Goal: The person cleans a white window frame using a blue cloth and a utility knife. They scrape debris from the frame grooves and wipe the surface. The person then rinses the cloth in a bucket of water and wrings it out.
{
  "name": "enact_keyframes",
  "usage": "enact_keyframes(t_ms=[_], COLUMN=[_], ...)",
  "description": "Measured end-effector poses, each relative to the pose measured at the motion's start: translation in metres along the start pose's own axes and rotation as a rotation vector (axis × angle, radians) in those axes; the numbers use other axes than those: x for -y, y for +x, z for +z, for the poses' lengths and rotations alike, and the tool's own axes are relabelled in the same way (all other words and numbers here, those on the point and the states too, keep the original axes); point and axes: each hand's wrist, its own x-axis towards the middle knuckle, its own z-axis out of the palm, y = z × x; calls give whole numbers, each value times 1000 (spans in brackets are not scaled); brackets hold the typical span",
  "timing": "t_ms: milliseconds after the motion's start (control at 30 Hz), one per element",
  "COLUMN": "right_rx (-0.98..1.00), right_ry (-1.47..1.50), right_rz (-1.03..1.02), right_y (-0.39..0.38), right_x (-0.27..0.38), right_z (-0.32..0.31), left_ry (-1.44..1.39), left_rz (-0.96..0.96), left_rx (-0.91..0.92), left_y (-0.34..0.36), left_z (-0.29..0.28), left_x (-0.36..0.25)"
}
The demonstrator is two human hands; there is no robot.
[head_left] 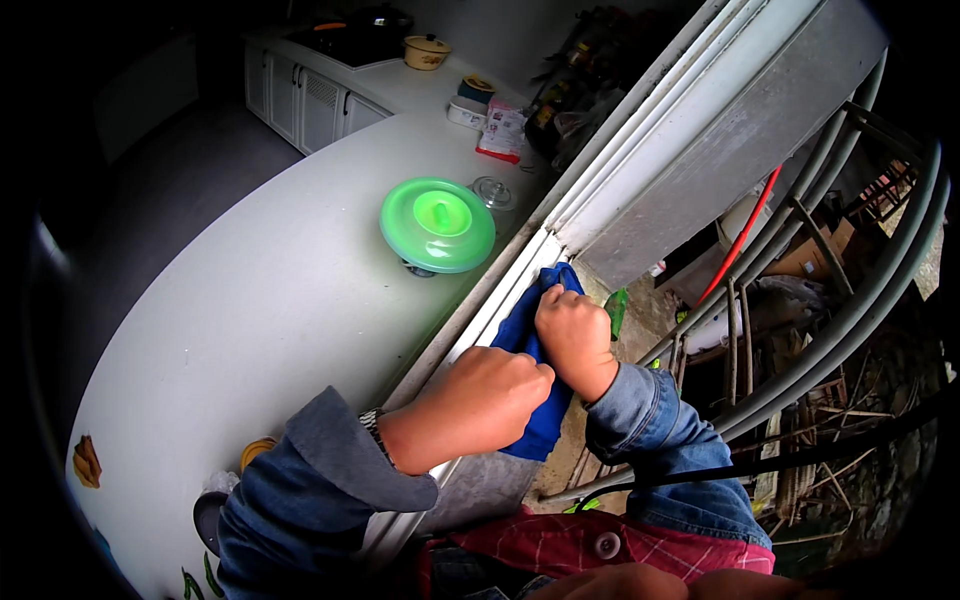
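1. Far left of my left hand, a brown, crumpled leaf-like scrap (87, 462) lies near the rim of a white, curved counter (230, 310).
2. Nearer that hand, low down beside the denim sleeve, I see slim green peppers (211, 574), partly cut off by darkness.
3. Beyond the left hand, well apart from it, a round green lidded dish (437, 228) sits on the counter; a cream lidded pot (426, 54) stands much farther back.
4. My left hand (468, 408) is curled into a tight fist on the blue cloth (541, 428), which shows on both sides of it.
5. The cloth lies along the white window frame (513, 292), beneath both hands.
6. My right hand (577, 328), just beyond the left, is clenched on the cloth's upper part; its fingertips are hidden.
7. Right of that hand, outside, are a red pole (742, 238) and curved grey railings (848, 362).
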Motion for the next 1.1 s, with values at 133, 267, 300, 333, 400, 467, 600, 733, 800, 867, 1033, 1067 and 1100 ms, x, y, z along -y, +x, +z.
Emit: enact_keyframes(t_ms=[133, 267, 300, 333, 400, 467, 600, 733, 800, 867, 1033, 1067, 1100], right_rx=[48, 82, 79, 74, 203, 254, 271, 220, 309, 289, 417, 485, 478], right_ry=[97, 175, 175, 171, 166, 166, 211, 348, 275, 241, 359, 318, 344], right_rz=[-63, -144, -146, -148, -39, 24, 145, 188, 273, 354, 412, 454, 444], right_y=[12, 23, 27, 32, 39, 44, 51, 39, 37, 43, 73, 76, 76], right_x=[-10, -19, -17, -14, -1, 9, 22, 28, 40, 46, 31, 32, 33], right_z=[-8, -7, 6, 10, 11, 26, 41, 44, 37, 26, 28, 33, 37], left_ry=[-101, -141, -127, -109, -82, -94, -124, -248, -359, -344, -285, -313, -333], left_rz=[-133, -304, -316, -344, -384, -434, -449, -506, -531, -537, -488, -490, -496], left_rx=[-171, -429, -455, -477, -464, -434, -423, -351, -336, -320, -345, -346, -353], left_y=[3, 5, 6, 7, 6, 6, 7, 10, 6, 2, 2, 6, 9], left_z=[-14, -21, -22, -19, -13, -7, -7, -18, -20, -27, -14, -11, -12], left_x=[1, 7, 12, 19, 39, 53, 60, 48, 45, 43, 60, 62, 63])
